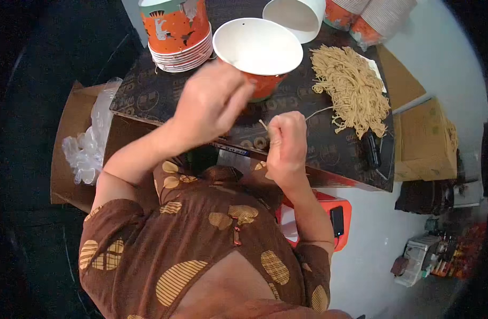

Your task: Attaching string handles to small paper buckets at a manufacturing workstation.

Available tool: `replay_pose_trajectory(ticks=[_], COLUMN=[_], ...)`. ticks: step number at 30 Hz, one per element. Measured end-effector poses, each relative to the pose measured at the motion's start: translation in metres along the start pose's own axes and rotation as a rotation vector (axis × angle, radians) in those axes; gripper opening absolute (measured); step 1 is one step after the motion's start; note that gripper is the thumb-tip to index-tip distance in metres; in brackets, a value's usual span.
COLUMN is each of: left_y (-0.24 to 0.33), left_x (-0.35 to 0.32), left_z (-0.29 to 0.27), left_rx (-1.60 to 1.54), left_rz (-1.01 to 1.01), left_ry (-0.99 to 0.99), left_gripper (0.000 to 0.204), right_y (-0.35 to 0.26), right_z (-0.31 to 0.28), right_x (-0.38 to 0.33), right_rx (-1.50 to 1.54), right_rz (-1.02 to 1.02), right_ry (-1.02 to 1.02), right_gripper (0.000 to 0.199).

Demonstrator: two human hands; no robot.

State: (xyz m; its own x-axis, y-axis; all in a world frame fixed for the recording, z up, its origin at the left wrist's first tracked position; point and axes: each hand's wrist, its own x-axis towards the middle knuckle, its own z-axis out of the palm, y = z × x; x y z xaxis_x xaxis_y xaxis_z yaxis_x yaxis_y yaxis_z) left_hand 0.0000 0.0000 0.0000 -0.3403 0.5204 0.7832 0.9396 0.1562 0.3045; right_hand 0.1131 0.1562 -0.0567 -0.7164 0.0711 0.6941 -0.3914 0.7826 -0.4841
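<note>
Closest in, at six o'clock, sits the person's brown patterned dress (212, 250), with an orange stool (342, 212) just beside it at four o'clock, a dark phone-like slab lying on it.

Above that, near the centre, the right hand (286, 143) is closed narrow, pinching a thin tan string (315, 113) whose short end pokes out at its thumb. The string runs toward two o'clock and into the heap of tan string (353, 87) on the dark board (148, 95). The left hand (209, 106) is loosely curled at the orange side of a paper bowl (257, 48), touching or nearly touching it; motion blur hides whether it grips anything.

Judging by this, the work goes best if the bowl is held steady by its wall while the string is kept taut and short between the fingertips, so one strand comes free of the heap without dragging others.

Farther out, at eleven o'clock, a stack of paper bowls (177, 32) stands nested, orange with pale drawn figures and white ribbed rims. At twelve, a white cup (297, 18) lies tipped on its side. At one o'clock, sleeves of more bowls (371, 18) lean in clear wrap. At nine, an open cardboard box (68, 154) holds crumpled clear plastic. At three, a closed brown carton (424, 141) rests on the pale floor, and small clutter I cannot make out sits at four o'clock.
</note>
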Motion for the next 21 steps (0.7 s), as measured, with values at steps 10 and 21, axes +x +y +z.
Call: replay_pose_trajectory(ticks=[10, 21], left_y=[0.024, 0.013], left_x=[-0.037, -0.047], left_z=[0.022, 0.014], left_rx=[-0.42, -0.785], left_rz=[-0.491, -0.691], left_ry=[-0.302, -0.068], left_gripper=[0.023, 0.012], right_y=[-0.007, -0.004], right_z=[0.009, 0.009], right_x=[-0.007, -0.003], right_rx=[0.112, 0.089], right_rz=[0.06, 0.292], right_ry=[0.018, 0.276], right_gripper=[0.011, 0.01])
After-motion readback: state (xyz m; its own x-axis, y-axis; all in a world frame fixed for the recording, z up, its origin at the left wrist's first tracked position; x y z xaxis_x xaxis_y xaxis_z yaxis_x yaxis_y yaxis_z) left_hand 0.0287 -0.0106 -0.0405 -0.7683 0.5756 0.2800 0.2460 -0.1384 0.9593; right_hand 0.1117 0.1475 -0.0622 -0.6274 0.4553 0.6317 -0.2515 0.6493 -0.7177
